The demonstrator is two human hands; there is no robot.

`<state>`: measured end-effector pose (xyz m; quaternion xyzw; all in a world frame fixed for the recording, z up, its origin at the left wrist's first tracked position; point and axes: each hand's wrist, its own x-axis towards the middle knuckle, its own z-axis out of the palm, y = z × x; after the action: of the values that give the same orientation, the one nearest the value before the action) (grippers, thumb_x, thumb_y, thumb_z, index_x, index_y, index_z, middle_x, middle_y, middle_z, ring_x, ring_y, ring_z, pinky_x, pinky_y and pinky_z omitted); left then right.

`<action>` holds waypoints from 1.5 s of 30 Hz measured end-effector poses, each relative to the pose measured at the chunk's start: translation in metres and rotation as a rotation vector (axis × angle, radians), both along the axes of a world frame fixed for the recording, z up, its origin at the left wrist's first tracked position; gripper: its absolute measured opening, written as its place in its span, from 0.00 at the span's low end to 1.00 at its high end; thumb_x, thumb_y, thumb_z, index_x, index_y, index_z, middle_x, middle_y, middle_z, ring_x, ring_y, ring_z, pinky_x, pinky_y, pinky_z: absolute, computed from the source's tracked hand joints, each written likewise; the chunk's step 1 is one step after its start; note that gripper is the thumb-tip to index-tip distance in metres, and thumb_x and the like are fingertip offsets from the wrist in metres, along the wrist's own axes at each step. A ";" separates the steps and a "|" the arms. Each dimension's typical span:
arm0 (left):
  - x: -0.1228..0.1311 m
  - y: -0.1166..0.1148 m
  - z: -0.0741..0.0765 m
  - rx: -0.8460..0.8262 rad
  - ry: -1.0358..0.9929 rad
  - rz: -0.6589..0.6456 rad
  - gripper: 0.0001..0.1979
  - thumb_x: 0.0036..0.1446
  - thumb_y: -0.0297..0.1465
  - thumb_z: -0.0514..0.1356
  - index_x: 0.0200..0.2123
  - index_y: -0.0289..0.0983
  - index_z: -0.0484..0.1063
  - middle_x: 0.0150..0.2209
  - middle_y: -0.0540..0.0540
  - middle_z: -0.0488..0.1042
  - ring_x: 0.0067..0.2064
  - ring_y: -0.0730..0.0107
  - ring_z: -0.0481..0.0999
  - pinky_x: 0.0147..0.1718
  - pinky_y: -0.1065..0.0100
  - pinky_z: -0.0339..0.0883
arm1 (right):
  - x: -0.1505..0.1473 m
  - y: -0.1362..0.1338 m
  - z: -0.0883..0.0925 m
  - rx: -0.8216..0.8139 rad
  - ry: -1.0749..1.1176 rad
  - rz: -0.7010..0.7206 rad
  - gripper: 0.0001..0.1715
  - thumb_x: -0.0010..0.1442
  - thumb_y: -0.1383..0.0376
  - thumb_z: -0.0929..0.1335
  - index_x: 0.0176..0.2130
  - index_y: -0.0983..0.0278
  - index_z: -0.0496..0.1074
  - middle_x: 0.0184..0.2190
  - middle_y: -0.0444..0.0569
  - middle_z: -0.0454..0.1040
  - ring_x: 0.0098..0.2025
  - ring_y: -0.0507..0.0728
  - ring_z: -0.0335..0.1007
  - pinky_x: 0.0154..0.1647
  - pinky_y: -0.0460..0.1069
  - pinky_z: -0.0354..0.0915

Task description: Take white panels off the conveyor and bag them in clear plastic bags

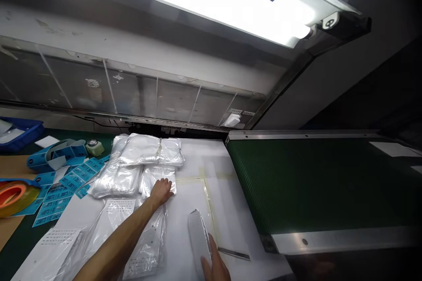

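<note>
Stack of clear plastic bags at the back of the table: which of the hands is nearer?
Left. The left hand rests on the stack of clear plastic bags; the right hand holds a white perforated part nearer the person.

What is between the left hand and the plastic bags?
Nothing visible. The left hand already lies flat on the stack of plastic bags, fingers on the front bag. The right hand is apart, touching the white perforated part on the white table.
</note>
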<state>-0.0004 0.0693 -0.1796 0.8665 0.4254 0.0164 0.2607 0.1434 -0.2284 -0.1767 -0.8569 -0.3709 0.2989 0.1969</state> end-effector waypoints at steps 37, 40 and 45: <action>-0.060 0.013 -0.014 -0.290 -0.270 0.577 0.14 0.60 0.38 0.55 0.44 0.34 0.69 0.39 0.45 0.73 0.39 0.66 0.73 0.41 0.57 0.69 | 0.006 -0.007 -0.024 0.009 0.062 -0.124 0.39 0.56 0.51 0.56 0.63 0.62 0.49 0.55 0.50 0.68 0.52 0.60 0.68 0.48 0.50 0.65; -0.058 0.009 -0.015 -0.383 -0.366 0.789 0.15 0.61 0.38 0.54 0.45 0.34 0.68 0.39 0.45 0.73 0.37 0.68 0.74 0.37 0.61 0.71 | 0.007 -0.007 -0.026 0.004 0.056 -0.108 0.38 0.57 0.52 0.56 0.63 0.62 0.49 0.55 0.51 0.67 0.52 0.60 0.68 0.49 0.51 0.65; -0.050 0.006 -0.016 -0.512 -0.480 1.029 0.13 0.61 0.37 0.54 0.43 0.33 0.68 0.37 0.46 0.73 0.34 0.70 0.74 0.32 0.65 0.72 | 0.007 -0.007 -0.023 -0.013 0.060 -0.105 0.39 0.57 0.50 0.56 0.63 0.62 0.49 0.55 0.50 0.67 0.52 0.61 0.68 0.49 0.51 0.64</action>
<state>-0.0500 0.0756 -0.1956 0.4325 0.7084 0.2318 0.5073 0.1508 -0.2351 -0.2001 -0.8670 -0.3176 0.3162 0.2177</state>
